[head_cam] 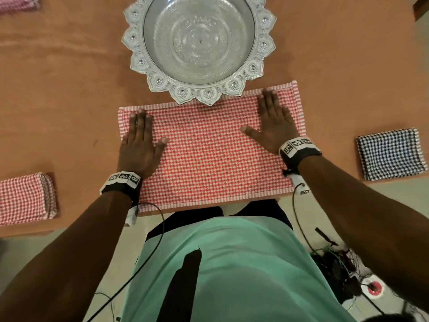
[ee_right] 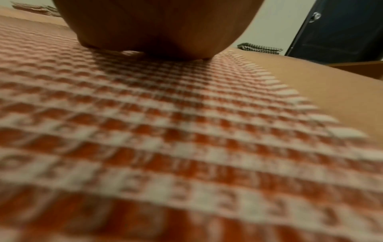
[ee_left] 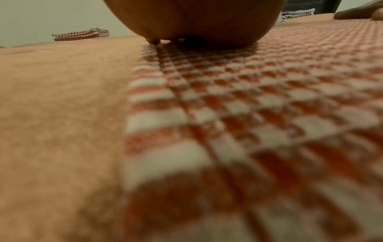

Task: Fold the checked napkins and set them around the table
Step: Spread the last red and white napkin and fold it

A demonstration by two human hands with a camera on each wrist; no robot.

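Observation:
A red-and-white checked napkin (head_cam: 209,149) lies flat as a wide rectangle at the table's near edge. My left hand (head_cam: 139,140) presses flat on its left part, fingers straight. My right hand (head_cam: 274,119) lies flat on its right part, fingers reaching its far edge. Both wrist views show the napkin's weave (ee_left: 248,98) (ee_right: 165,131) close up and blurred, with each palm (ee_left: 196,19) (ee_right: 155,24) resting on it. A folded red checked napkin (head_cam: 25,198) sits at the left. At the right lies a folded dark blue checked napkin (head_cam: 390,154).
An ornate silver bowl (head_cam: 199,94) stands just beyond the napkin, its rim overlapping the cloth's far edge. Another pink folded cloth (head_cam: 18,3) shows at the far left corner. The orange table (head_cam: 69,77) ends near my body. Cables (head_cam: 336,270) lie on the floor at right.

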